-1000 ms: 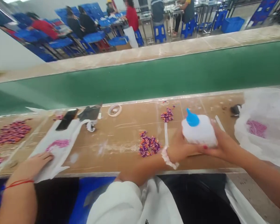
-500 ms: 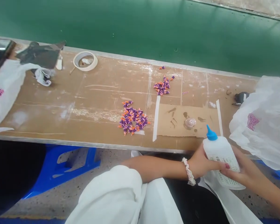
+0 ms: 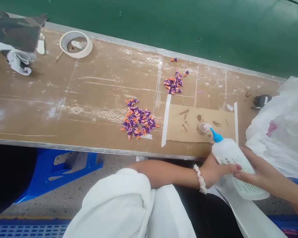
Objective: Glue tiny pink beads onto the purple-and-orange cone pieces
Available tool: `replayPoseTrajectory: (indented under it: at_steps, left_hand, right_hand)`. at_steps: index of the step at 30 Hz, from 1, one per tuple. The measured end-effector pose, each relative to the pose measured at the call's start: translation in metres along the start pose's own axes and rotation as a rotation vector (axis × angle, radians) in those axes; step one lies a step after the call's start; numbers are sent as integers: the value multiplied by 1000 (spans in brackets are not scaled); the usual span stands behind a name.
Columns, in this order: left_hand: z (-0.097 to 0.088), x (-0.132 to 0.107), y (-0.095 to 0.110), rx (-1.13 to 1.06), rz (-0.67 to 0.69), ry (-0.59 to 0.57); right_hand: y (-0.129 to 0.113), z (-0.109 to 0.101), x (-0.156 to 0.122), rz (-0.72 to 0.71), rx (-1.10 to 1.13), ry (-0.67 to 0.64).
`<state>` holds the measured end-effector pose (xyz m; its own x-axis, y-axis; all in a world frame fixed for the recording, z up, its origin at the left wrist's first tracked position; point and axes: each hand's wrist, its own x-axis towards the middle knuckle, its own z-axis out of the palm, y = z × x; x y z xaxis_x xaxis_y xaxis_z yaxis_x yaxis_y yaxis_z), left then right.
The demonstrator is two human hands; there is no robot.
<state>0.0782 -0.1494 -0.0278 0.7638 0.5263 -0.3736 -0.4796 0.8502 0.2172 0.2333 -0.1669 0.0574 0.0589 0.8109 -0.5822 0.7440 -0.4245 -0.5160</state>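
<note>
While a white squeeze bottle (image 3: 234,168) with a blue nozzle (image 3: 215,135) is held tilted between both hands, its tip is brought down against a small clear round piece (image 3: 204,127), which lies on a brown cardboard sheet (image 3: 183,123). The tip appears to touch the piece's right edge, though contact cannot be told for certain.

The bottle's lower side is gripped by the left hand (image 3: 215,169), whose fingers are closed around it, with red-painted fingernails (image 3: 238,167) resting on the printed label. A beaded white scrunchie (image 3: 200,179) is worn on that wrist. The right hand (image 3: 254,175) is curled around the bottle's far side, so the body is held narrowly between the two palms and lies just above the bench edge, with the nozzle pointing up and to the left.

Dark smears are marked on the cardboard, and a white tape strip (image 3: 166,120) is stuck along its left side. Just left of it, a loose pile of small purple-and-orange cone-shaped pieces (image 3: 137,120) is spread on the wooden workbench (image 3: 64,99), with a smaller pile (image 3: 173,82) farther forward. A crumpled white plastic bag (image 3: 278,132) lies beside the right hand, and a roll of masking tape (image 3: 75,44) sits well to the left.
</note>
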Motion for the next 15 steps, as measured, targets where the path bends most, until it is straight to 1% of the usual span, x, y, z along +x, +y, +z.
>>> replayPoseTrajectory:
  at_steps: [3, 8, 15]
  left_hand:
    - [2, -1, -1, -17, -1, -9]
    - [5, -2, -1, -29, -16, 8]
    - [9, -3, 2, -72, -25, 33]
  right_hand:
    - [-5, -1, -2, -14, -4, 28]
    - [-14, -3, -4, 8, -9, 37]
    - [-23, -8, -2, 71, -9, -12]
